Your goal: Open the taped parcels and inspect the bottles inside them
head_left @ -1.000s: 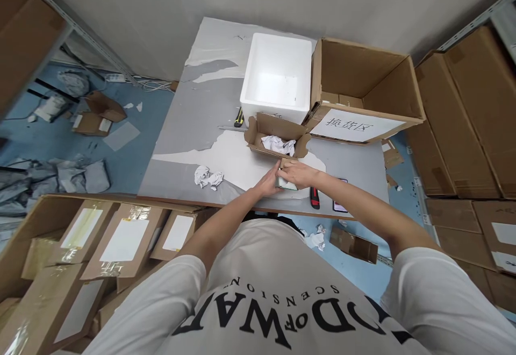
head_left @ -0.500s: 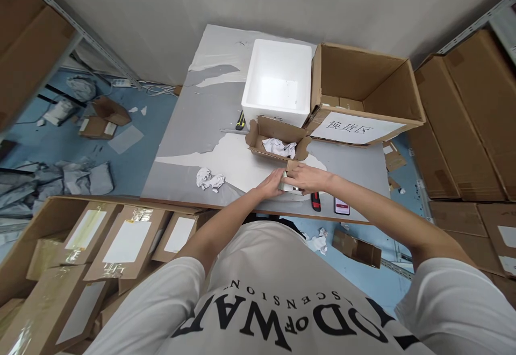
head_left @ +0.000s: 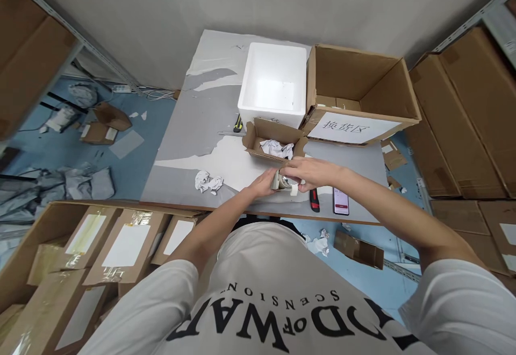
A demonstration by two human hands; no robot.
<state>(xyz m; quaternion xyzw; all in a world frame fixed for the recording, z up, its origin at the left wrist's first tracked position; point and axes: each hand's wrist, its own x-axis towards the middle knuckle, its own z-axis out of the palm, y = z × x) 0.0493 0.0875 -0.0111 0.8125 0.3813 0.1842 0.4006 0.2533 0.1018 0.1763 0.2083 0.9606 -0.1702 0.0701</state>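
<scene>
My left hand (head_left: 263,183) is closed around the left side of a small pale box (head_left: 276,180), low over the table's front part. The box's end stands open, and something shiny and silvery (head_left: 284,181) shows inside; its kind is unclear. Fingers of my right hand (head_left: 312,172) are bent over the box's right side at that opening, where a white flap (head_left: 294,190) sticks out. Just beyond the hands stands an open cardboard box (head_left: 258,144) with crumpled white paper (head_left: 276,148) in it.
A white foam box (head_left: 245,108) and a large carton (head_left: 387,108) with a handwritten sign stand behind. On the table (head_left: 177,134) lie a yellow-black cutter (head_left: 237,123), crumpled paper (head_left: 208,182), a red-black cutter (head_left: 314,200) and a phone (head_left: 341,201). Taped cartons (head_left: 131,218) fill a big box at left.
The small box's end has come open, showing its shiny contents and a white flap. My right hand has shifted over the opening. The view has moved slightly.
</scene>
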